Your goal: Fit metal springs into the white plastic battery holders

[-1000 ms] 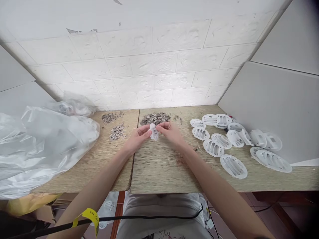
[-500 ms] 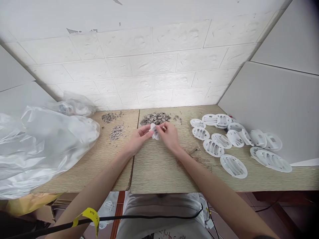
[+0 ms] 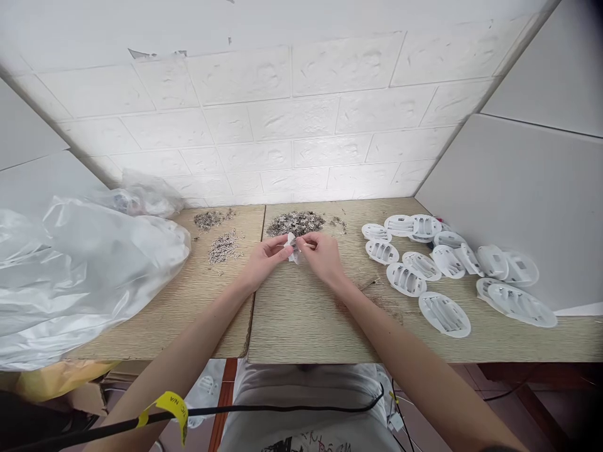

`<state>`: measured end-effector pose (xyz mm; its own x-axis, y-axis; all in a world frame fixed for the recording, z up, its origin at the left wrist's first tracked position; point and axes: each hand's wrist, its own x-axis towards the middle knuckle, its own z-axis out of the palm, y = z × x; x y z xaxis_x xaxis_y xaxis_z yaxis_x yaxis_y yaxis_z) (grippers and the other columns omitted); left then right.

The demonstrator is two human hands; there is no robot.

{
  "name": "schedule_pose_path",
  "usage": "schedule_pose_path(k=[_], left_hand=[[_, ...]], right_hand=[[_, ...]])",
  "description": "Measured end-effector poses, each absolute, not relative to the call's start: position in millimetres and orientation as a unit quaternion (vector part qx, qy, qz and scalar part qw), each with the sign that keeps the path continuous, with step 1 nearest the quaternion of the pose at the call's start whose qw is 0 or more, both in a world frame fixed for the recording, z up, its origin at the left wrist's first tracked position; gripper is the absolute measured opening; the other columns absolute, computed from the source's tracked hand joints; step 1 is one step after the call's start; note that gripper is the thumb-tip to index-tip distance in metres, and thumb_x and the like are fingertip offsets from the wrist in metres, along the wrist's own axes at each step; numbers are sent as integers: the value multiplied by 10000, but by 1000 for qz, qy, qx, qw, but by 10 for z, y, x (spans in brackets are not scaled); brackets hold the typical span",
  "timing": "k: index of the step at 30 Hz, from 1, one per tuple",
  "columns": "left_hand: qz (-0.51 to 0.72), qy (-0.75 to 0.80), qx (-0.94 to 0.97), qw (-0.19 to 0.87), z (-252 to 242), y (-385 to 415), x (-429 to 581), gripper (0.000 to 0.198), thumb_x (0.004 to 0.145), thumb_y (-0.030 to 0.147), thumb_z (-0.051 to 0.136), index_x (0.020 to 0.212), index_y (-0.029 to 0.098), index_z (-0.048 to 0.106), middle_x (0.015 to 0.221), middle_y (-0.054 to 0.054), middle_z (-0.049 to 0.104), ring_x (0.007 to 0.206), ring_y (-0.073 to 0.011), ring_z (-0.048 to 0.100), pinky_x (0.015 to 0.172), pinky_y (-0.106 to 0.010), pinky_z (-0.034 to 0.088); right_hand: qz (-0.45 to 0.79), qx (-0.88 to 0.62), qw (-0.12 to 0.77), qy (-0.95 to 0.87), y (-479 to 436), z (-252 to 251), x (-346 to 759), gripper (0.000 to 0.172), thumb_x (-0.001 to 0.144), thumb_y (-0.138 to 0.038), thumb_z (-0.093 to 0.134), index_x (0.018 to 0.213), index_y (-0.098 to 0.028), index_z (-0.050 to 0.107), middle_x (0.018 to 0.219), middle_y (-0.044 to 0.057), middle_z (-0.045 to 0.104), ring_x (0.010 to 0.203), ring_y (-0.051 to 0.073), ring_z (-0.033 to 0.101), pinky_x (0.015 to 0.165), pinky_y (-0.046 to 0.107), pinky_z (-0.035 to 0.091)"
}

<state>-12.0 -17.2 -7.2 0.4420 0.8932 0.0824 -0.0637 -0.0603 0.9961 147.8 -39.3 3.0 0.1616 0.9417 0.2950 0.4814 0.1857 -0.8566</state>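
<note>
White casing (image 3: 291,240): just before metal pile (image 3: 296,222).
Left hand (image 3: 269,258): pinches casing's edge.
Right hand (image 3: 323,255): fingers curled at casing, hold unclear.
Metal pile: casing may fall there, if pinch loosens.

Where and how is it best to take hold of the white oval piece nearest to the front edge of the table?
I would pinch the white oval piece by its rim, coming from the front right. It lies with its slots upward, the thin rim around them, while another oval piece lies close on the far left.
</note>
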Motion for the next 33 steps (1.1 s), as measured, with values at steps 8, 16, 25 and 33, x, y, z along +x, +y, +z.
schedule_pose_path(k=[8,16,25,33], left_hand=[[387,361,632,566,-64,-181,-120,543,734,431,725,1202,167,641,1045,-101,724,1039,-259,635,956,-417,448],[382,348,604,606,-57,-204,-104,484,763,427,699,1177,179,664,1074,-102,717,1027,-267,641,950,-425,443],[421,287,479,715,-70,-114,-95,340,835,422,629,986,129,713,1085,-125,697,1044,-230,631,1002,-403,443],[434,312,400,744,-70,-93,-73,310,873,402,579,1011,140,668,1106,-130,684,989,-219,644,928,-384,499]], right_hand=[[259,-577,469,-616,-391,38,1499,260,802,-304,516,674,-149,681,590,6,609,563,117,477,560,251,335],[268,-577,481,-603,-389,10,1468,329,798,-325,510,505,-175,518,468,-40,413,491,96,335,512,259,265],[270,-551,406,-677,-363,215,1792,248,814,-335,511,714,-173,671,629,-9,605,519,106,418,548,259,333],[210,-555,185,-783,-1095,324,2444,172,801,-280,568,804,-224,730,785,62,668,652,182,575,576,285,421]])
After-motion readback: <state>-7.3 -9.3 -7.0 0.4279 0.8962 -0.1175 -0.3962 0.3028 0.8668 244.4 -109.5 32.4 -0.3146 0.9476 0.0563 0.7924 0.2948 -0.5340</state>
